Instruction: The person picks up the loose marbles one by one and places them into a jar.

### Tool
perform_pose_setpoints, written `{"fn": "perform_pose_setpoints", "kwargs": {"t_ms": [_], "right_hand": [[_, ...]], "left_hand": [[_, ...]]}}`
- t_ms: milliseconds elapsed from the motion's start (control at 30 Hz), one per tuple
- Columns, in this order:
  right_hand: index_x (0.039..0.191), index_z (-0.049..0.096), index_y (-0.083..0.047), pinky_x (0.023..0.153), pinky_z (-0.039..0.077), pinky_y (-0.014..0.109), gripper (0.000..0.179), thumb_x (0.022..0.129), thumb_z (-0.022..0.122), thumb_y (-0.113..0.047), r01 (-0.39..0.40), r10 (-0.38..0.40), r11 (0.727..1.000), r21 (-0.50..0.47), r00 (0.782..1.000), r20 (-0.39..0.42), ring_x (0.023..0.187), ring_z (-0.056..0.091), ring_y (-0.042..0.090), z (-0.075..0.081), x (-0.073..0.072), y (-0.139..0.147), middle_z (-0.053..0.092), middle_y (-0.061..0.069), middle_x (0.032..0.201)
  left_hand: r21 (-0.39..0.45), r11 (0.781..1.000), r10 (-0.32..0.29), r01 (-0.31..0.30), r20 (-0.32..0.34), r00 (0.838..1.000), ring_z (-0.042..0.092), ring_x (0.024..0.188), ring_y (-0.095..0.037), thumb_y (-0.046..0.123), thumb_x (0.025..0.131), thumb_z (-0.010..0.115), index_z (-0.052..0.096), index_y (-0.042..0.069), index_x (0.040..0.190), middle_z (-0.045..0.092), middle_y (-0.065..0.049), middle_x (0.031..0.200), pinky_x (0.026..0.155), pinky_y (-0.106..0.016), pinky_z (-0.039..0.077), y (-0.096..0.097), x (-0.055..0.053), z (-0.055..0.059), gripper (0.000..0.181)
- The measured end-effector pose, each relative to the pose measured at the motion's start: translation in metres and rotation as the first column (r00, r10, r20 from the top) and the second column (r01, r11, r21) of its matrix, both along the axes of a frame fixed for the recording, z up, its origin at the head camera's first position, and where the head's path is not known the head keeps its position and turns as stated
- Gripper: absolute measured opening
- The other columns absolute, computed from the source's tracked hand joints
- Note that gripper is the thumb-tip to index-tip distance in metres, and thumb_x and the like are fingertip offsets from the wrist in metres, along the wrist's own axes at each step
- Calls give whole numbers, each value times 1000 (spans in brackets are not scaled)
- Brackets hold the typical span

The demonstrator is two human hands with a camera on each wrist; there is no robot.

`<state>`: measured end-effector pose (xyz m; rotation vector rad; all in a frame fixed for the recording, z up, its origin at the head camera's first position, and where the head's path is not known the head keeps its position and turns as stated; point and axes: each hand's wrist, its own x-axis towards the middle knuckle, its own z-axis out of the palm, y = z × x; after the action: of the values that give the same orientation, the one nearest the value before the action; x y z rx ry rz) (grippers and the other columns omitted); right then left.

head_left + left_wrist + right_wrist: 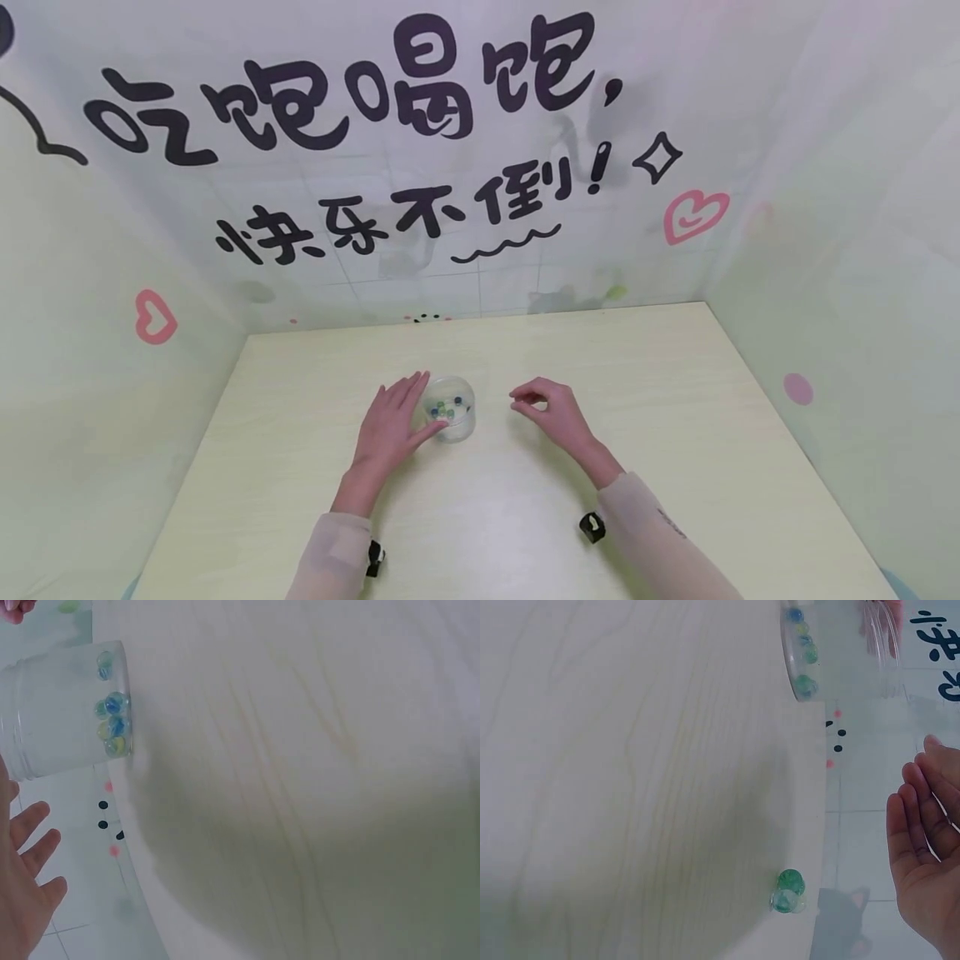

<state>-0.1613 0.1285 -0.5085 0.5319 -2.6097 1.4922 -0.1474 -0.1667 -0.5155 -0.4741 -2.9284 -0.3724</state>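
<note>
A clear jar stands upright on the table with several blue, green and yellow glass marbles at its bottom. My left hand is at the jar's left side, fingers fairly straight and thumb across the near rim. To the right of the jar, my right hand hovers over the table, its thumb and index tips close together. No object shows between those fingertips. Below the right hand in the right wrist view lies a small cluster of green and clear marbles; the head view does not show it.
The pale wooden table meets a back wall printed with large black characters. Side walls with pink shapes close in the left and right. A small black device is at the right sleeve.
</note>
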Motion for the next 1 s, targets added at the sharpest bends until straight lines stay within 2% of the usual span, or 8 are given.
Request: {"fn": "perform_pose_setpoints", "kwargs": {"t_ms": [300, 400, 467, 567, 700, 833, 1000], "right_hand": [[101, 76, -7, 75, 59, 23, 14, 87, 76, -10, 35, -35, 999, 2, 999, -6, 83, 71, 19, -3, 1, 12, 76, 7, 95], [101, 76, -6, 75, 58, 23, 15, 87, 76, -10, 41, -41, 999, -8, 999, -5, 83, 70, 19, -3, 1, 15, 76, 7, 93], [101, 75, -5, 75, 59, 23, 15, 87, 76, -10, 45, -45, 999, -15, 999, 0, 83, 70, 18, -3, 2, 17, 75, 7, 93], [101, 75, -6, 76, 59, 24, 15, 87, 76, -10, 56, -56, 998, -21, 998, 8, 84, 70, 18, -3, 2, 21, 76, 7, 94], [101, 75, -5, 77, 59, 24, 15, 87, 76, -10, 64, -64, 998, -20, 998, 8, 85, 71, 19, -3, 3, 25, 76, 7, 95], [101, 75, -5, 77, 59, 24, 15, 87, 76, -10, 71, -71, 997, -17, 997, 2, 85, 71, 20, -4, 4, 29, 76, 8, 95], [101, 76, -7, 78, 60, 24, 14, 87, 76, -11, 84, -84, 996, -15, 996, -10, 85, 71, 19, -8, 4, 34, 76, 7, 95]], "left_hand": [[0, 1000, 24, -24, 5, 1000, 36, 147, -36, 64, 85, 64, 30, 15, 157, 36, -12, 161, 124, -56, 24, -11, 4, -2, 94], [54, 998, 29, -30, 19, 999, 37, 146, -36, 62, 85, 67, 31, 13, 157, 37, -13, 160, 123, -57, 26, -10, 5, -3, 94], [135, 990, 35, -42, 54, 998, 38, 145, -37, 58, 83, 71, 31, 13, 157, 38, -14, 159, 120, -57, 31, -8, 6, -2, 95], [274, 959, 38, -74, 134, 990, 39, 145, -38, 53, 82, 75, 32, 14, 157, 39, -15, 158, 118, -58, 34, -4, 7, -4, 95], [423, 897, 28, -127, 232, 972, 38, 145, -40, 47, 82, 78, 34, 16, 156, 41, -15, 158, 117, -59, 35, 1, 9, -6, 92], [507, 847, 11, -156, 277, 961, 38, 145, -39, 38, 83, 81, 36, 16, 155, 45, -13, 155, 118, -59, 33, 4, 9, -7, 87], [562, 808, 3, -179, 299, 954, 40, 144, -38, 30, 83, 81, 41, 15, 152, 50, -14, 151, 119, -58, 32, 6, 8, -7, 81]]}}
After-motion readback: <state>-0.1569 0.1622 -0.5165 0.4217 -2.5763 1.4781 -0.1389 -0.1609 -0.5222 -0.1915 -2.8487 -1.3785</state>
